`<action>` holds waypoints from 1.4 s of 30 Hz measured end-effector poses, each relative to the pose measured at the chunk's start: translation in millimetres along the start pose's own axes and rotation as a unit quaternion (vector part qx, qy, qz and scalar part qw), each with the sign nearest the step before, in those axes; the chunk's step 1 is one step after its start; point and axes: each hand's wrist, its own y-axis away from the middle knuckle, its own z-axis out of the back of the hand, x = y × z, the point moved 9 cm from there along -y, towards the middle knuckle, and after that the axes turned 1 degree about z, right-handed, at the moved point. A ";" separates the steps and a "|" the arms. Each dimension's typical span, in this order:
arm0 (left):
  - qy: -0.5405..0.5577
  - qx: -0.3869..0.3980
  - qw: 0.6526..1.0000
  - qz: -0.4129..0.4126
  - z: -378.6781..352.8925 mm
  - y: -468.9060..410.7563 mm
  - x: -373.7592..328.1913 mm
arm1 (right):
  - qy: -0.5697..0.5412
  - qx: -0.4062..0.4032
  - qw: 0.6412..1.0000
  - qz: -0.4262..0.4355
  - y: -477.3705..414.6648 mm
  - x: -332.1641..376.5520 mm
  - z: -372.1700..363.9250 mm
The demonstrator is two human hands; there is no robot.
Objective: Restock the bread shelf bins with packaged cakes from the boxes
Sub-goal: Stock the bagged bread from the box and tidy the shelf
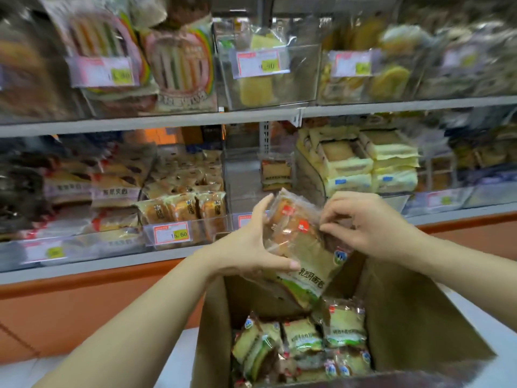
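The bread shelf [167, 123] fills the whole wall in front of the person, with two levels of clear bins full of wrapped breads and cakes. Its upper part is blurred, so I cannot read those packs well.

Below it, close to the person, stands an open cardboard box [405, 317]. On its bottom lie many packs [307, 340] with green and white wrappers, some flat and some leaning on each other.

In the middle of the lower level there is one clear bin [243, 177] that is almost empty. Only a single cake [275, 175] stands upright at its back. The bin to the left of it is full of small orange-brown packs.

Above the box and in front of this bin, the person holds a stack of packaged cakes [305, 247], tilted, the lower end pointing into the box.

The left hand [251, 247] clamps the stack from its left side, fingers up along the packs and thumb across the lower part. The right hand [361, 222] pinches the wrapper at the right edge with curled fingers.

A pink and yellow price tag [171, 233] hangs on the front of the left bin.
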 end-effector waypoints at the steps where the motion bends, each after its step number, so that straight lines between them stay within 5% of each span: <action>1: 0.002 0.001 1.000 -0.007 -0.5 2.7 -6.9 | -0.015 -0.018 1.000 -0.003 -0.5 3.8 9.4; 11: 0.089 -0.161 0.979 -0.090 22.2 14.1 -25.9 | -0.100 -0.080 0.983 -0.132 -9.1 -5.9 37.0; 14: 0.099 -0.205 0.969 -0.094 34.5 11.2 -25.5 | -0.319 -0.023 0.912 -0.259 5.4 -30.6 10.2; 17: 0.096 -0.222 0.965 -0.101 42.5 2.4 -34.4 | -0.464 0.025 0.847 -0.258 8.9 -30.1 -20.1; 26: 0.030 -0.284 0.954 -0.092 68.1 -52.2 -44.4 | -0.361 -0.138 0.880 -0.277 -30.4 -82.2 -11.8; 32: 0.125 -0.356 0.925 -0.039 87.9 -99.9 -5.2 | -0.311 -0.188 0.889 -0.277 -85.3 -115.9 -33.7; 36: 0.156 -0.388 0.907 0.049 94.4 -130.9 38.5 | -0.298 -0.171 0.889 -0.302 -116.1 -144.4 -79.0; 42: 0.120 -0.316 0.930 0.145 106.0 -202.0 88.7 | -0.273 -0.131 0.877 -0.373 -158.4 -205.7 -138.2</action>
